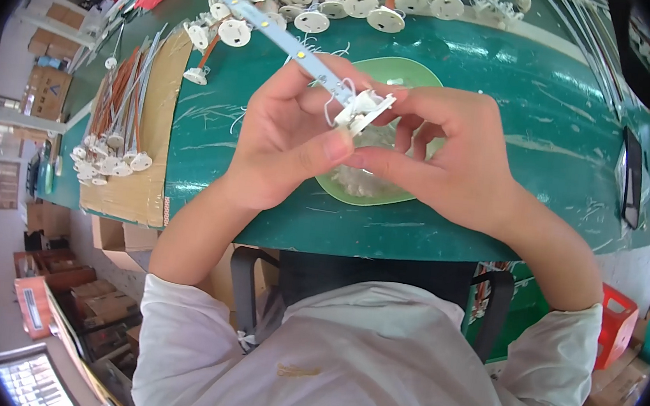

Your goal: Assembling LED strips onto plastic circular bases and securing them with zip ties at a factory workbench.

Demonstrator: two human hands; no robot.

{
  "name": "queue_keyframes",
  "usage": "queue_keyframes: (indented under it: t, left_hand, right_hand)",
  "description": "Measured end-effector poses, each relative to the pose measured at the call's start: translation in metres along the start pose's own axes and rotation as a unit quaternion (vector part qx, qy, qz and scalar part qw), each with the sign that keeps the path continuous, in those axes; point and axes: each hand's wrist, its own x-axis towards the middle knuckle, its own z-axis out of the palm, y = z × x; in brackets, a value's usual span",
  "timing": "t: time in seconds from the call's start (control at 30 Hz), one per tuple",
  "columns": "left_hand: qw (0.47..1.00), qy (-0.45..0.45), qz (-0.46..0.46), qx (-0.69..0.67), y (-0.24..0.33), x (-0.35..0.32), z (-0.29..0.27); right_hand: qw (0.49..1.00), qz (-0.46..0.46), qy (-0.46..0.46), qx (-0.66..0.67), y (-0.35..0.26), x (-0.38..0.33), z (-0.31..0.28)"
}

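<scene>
Between my hands is an LED strip (267, 28), a long pale board with small yellow chips, slanting up to the far left. A white plastic end cap (367, 111) with thin white wires sits at its near end. My left hand (281, 132) is closed round that end, thumb pressed on the cap. My right hand (455, 149) pinches the cap's right side with its fingertips. Below them stands a light green bowl (372, 200) holding small clear or whitish pieces, partly hidden by my hands.
Many white round caps (360, 5) are heaped at the back of the green table (548, 162). Strips with white caps (114, 155) lie on cardboard (158, 132) at the left. Thin rods (587, 40) and a dark phone-like object (631, 178) are on the right.
</scene>
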Motion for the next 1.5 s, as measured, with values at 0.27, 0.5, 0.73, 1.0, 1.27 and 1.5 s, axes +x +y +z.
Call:
queue_keyframes:
  t: [0.27, 0.5, 0.73, 1.0, 1.27, 1.5]
  left_hand:
    - [0.991, -0.046, 0.054, 0.112, 0.001, 0.006, 0.003]
    - [0.996, 0.010, 0.034, 0.083, 0.003, 0.005, -0.003]
    - [0.997, 0.073, 0.013, 0.037, 0.006, 0.002, -0.008]
    - [0.995, 0.072, 0.025, 0.063, 0.005, 0.007, -0.002]
    - [0.992, 0.066, 0.011, 0.106, 0.000, 0.007, 0.006]
    - [0.994, 0.064, 0.016, 0.092, 0.002, 0.007, 0.002]
  right_hand:
    - [0.950, 0.177, -0.097, 0.237, -0.005, 0.003, -0.011]
    - [0.952, 0.169, -0.051, 0.251, 0.003, 0.012, -0.039]
    - [0.872, 0.394, 0.251, 0.143, 0.015, 0.046, -0.071]
    - [0.992, 0.052, -0.006, 0.115, 0.015, 0.012, -0.024]
    - [0.992, 0.014, -0.019, 0.125, 0.013, 0.007, -0.018]
    - [0.994, 0.033, -0.020, 0.097, 0.008, 0.011, -0.028]
